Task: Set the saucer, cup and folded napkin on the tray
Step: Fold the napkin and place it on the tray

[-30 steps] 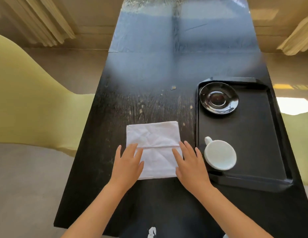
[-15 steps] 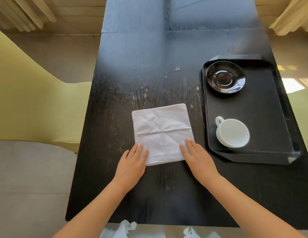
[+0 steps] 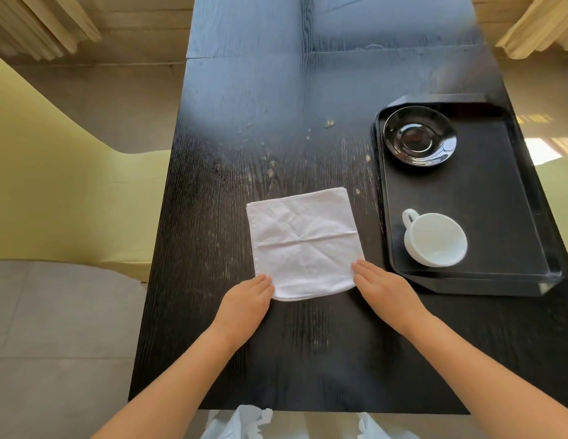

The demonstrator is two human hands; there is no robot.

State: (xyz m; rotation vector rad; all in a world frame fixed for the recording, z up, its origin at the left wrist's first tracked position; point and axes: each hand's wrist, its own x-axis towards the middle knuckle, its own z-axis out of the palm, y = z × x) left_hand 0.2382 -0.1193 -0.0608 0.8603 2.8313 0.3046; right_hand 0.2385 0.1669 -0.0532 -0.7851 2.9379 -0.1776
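Note:
A white folded napkin (image 3: 303,243) lies flat on the black table, left of the black tray (image 3: 473,191). My left hand (image 3: 246,304) rests palm down with its fingertips at the napkin's near left corner. My right hand (image 3: 385,288) lies flat with its fingertips on the near right corner. Neither hand has the cloth lifted; both thumbs are hidden. On the tray, a black saucer (image 3: 419,139) sits at the far end and a white cup (image 3: 435,239) stands upright at the near end, handle pointing far left.
The dark wooden table (image 3: 276,122) stretches away from me, with crumbs near its middle. A yellow-green chair (image 3: 54,185) stands to the left, and another shows past the tray on the right. Curtains hang at both far corners.
Both hands have slid back toward me, from the napkin's middle crease to its near corners. The view has tilted down and shifted, so table and tray sit higher in frame.

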